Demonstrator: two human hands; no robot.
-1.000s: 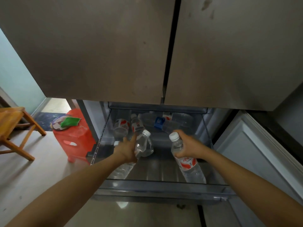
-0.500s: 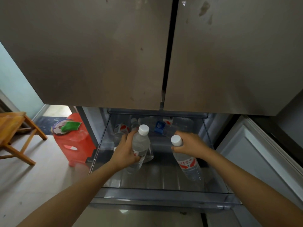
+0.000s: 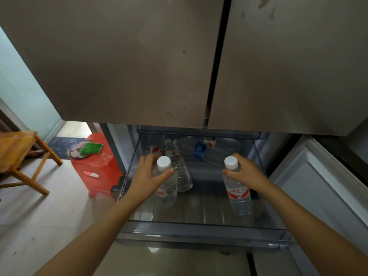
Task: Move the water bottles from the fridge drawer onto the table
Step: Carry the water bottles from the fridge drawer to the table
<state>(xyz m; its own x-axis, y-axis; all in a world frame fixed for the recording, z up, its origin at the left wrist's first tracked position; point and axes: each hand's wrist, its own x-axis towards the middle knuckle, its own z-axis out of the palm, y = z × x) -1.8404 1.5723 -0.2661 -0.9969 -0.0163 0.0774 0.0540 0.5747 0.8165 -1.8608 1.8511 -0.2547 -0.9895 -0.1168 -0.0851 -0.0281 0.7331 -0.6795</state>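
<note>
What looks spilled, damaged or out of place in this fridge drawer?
Nothing is spilled or broken. The loose bottles lie on their sides, jumbled at the back of the drawer. The left hand holds the left bottle and the right hand the right bottle, both cap-up.

Head view (sole camera) faces down, near fridge drawer (image 3: 199,228).

Wooden chair (image 3: 19,156) and red stool (image 3: 97,168) on tiled floor (image 3: 39,220).
</note>
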